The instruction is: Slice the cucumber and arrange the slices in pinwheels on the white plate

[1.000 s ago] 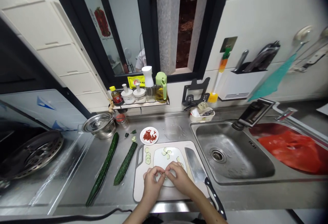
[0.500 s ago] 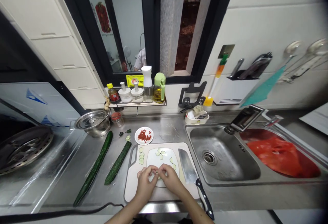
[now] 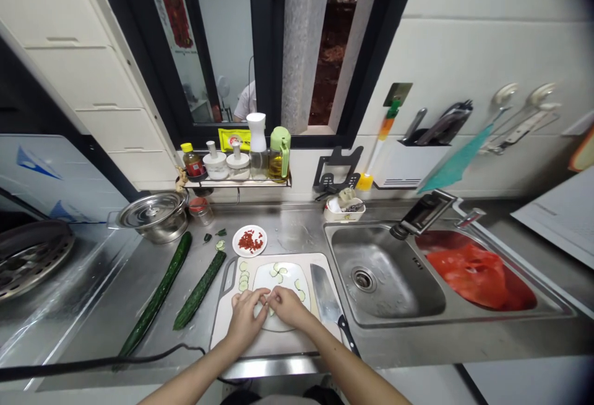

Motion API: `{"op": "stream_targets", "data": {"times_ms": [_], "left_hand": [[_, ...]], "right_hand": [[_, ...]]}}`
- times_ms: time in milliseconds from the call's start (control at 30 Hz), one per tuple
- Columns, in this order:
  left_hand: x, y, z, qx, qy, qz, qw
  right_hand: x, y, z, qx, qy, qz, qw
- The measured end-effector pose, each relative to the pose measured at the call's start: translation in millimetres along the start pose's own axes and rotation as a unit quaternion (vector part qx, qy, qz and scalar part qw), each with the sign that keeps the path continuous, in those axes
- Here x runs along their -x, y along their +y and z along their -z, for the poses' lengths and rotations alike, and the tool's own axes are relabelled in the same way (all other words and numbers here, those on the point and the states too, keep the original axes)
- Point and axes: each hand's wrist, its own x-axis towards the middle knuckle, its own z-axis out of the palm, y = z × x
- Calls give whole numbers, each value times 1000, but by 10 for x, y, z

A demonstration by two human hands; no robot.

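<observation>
My left hand (image 3: pixel 244 313) and my right hand (image 3: pixel 288 305) meet fingertip to fingertip over a white plate (image 3: pixel 283 275) that lies on a pale cutting board (image 3: pixel 278 343). Both pinch something small between them, too small to make out. Cucumber slices (image 3: pixel 277 269) lie on the plate's far part, and more slices (image 3: pixel 242 279) sit on the board to its left. A cleaver (image 3: pixel 325 297) with a black handle rests on the board, just right of my right hand.
Two long cucumbers (image 3: pixel 160 292) (image 3: pixel 200 290) lie on the steel counter left of the board. A small dish of red pieces (image 3: pixel 249 240) sits behind it. A lidded pot (image 3: pixel 151 213) stands at back left. The sink (image 3: pixel 385 275) lies to the right, beside a red basin (image 3: pixel 477 267).
The view has swung right and pulled back, so everything sits further left in the picture. My hands stay pinched together over the plate's near edge.
</observation>
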Motion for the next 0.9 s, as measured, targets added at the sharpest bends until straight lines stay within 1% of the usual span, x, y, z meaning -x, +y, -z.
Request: {"op": "stream_targets", "data": {"times_ms": [67,133,200,233,300,367,433,467,567,700,767,833,900], "left_hand": [[4,-33,-20,16,5,21,1000],[5,-59,-46,48,21,64,997],[-8,-61,-67,112,27,120,986],[-22,-48,-73,158,12,150,976],[-60,2,-75,261,-52,216,940],[-102,69,-68,347,-117,279,888],[-139,126,-59,408,-129,318,846],[-156,145,-55,426,-122,327,835],[-196,162,-40,453,-106,339,817],[-229,154,-15,497,-112,334,793],[-236,152,-5,502,-123,318,794],[-239,149,-3,492,-129,297,808],[-243,140,-9,476,-123,282,824]], "right_hand": [[10,9,-12,-1,-2,0,1000],[27,13,-17,-8,13,14,1000],[43,2,-6,-2,46,47,998],[50,-9,6,10,65,70,995],[65,-37,42,42,93,115,988],[80,-61,87,73,102,153,980],[97,-69,134,99,97,178,974],[104,-65,158,112,92,188,971],[123,-35,229,144,73,210,964],[130,13,299,147,59,227,961],[128,26,317,131,62,224,964],[127,33,322,108,65,215,969],[130,35,319,86,64,203,973]]}}
